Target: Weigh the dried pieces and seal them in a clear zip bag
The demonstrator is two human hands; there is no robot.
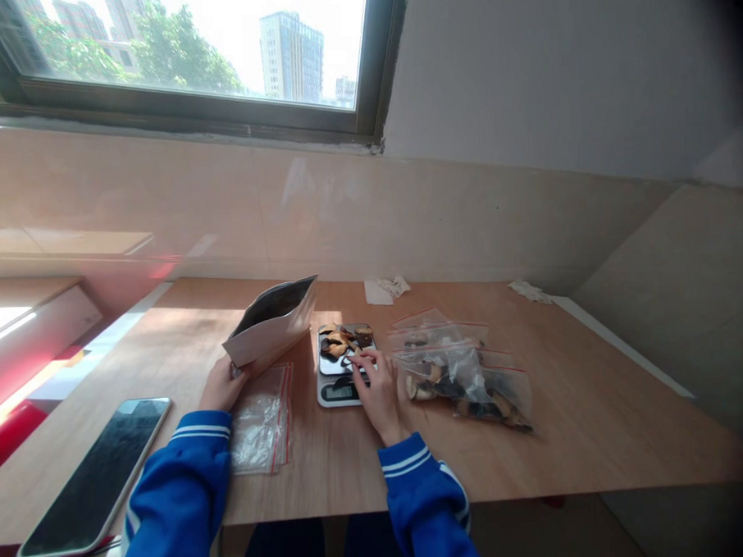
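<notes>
My left hand (222,383) grips the lower corner of an open white pouch (268,326) with a dark inside, holding it tilted up. My right hand (377,391) rests at the front of a digital kitchen scale (338,392), its fingertips at the edge of the pan. Pieces of dried sliced mushroom (343,341) lie heaped on the pan, and I cannot tell whether my fingers hold one. To the right of my right hand lie clear zip bags with dried mushroom slices (462,381). A flat, clear zip bag (262,423) lies beneath my left hand.
A smartphone (94,475) lies on the wooden table (538,435) at the left. Scraps of white paper (384,290) and tissue (529,291) sit by the back wall. A window (183,57) is above the wall, and sunlight falls across the table's left side.
</notes>
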